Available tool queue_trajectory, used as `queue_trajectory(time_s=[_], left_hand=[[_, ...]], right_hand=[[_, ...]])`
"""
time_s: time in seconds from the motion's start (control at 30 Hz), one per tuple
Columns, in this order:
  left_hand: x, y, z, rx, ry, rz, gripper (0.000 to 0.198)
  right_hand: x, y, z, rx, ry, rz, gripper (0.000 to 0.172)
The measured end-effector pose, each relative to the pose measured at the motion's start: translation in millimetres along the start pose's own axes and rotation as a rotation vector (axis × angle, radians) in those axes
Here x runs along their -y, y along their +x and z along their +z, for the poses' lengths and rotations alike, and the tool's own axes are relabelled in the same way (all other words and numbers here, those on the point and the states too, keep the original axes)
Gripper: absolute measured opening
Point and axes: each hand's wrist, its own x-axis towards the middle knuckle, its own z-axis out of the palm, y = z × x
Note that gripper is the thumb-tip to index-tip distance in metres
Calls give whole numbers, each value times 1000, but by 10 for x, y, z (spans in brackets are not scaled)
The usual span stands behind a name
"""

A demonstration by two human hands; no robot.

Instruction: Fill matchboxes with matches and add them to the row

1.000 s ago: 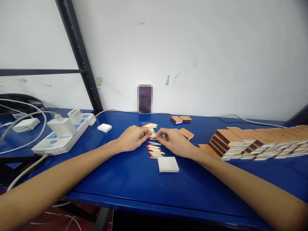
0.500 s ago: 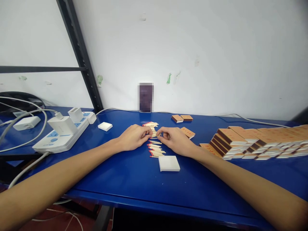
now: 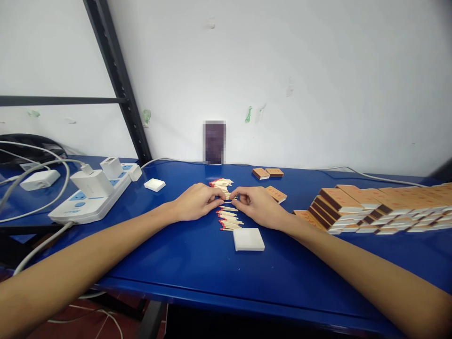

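A column of red-headed matches [image 3: 229,219] lies on the blue table, most heads pointing left. At the middle of that column my left hand [image 3: 199,202] is closed in a pinch at the head side of some matches. Facing it, my right hand [image 3: 259,206] pinches at their plain ends, with a small gap between the two hands. A match stretches across this gap; the fingertips hide how many are gripped. Just below the column sits a white matchbox tray [image 3: 248,239]. Behind my right hand lies an orange matchbox [image 3: 276,194].
Stacked matchboxes [image 3: 348,207] fill the right side. Two more matchboxes [image 3: 267,173] lie near the wall. To the left are a small white tray [image 3: 154,185] and a power strip [image 3: 92,200] with cables. A pixelated dark panel [image 3: 214,142] stands against the wall.
Both hands stay nearly in place over the matches. The fingertips have shifted very slightly, and a match now shows more plainly between them.
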Motion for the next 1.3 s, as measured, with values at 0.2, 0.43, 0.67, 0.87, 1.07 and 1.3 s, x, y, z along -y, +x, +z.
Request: queue_trajectory(time_s=[0.2,0.43,0.67,0.87,1.07,1.3], left_hand=[[11,1,11,-3,-9,-50,22],[-6,0,11,-17,-62,-91,25],[-7,2,-9,-9,-108,-104,24],[-11,-11,-22,-2,-120,-103,21],[-27,-17,-32,17,-127,-109,20],[-39,-21,-44,40,-161,-126,18]], right_hand=[[17,5,-9,-6,-12,14,14],[4,-6,-3,-8,-12,9,15],[-5,-12,-10,-12,-7,3,20],[15,-19,-26,13,-7,-12,26],[20,-22,-29,20,-9,-9,29],[13,-22,-21,27,-1,-47,32]])
